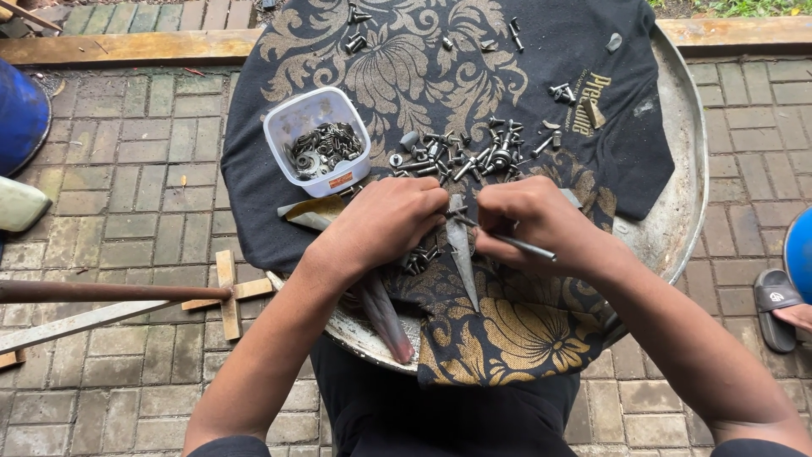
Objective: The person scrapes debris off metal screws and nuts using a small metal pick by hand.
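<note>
My left hand [385,222] and my right hand [534,218] meet over a black cloth with gold flower print [507,68] spread on a round metal tray [685,178]. My left hand pinches the top of a grey pointed metal piece [461,254]. In my right hand is a thin metal rod [520,245], with its tip against that piece. A heap of loose screws and bolts [469,154] lies on the cloth just beyond both hands. A few more screws [419,258] lie under my left hand.
A white plastic tub [279,127] with washers and nuts stands at the left of the cloth. Wooden sticks and a rusty bar [110,292] lie on the brick paving at left. A blue drum [17,114] is at far left, a sandalled foot [778,309] at right.
</note>
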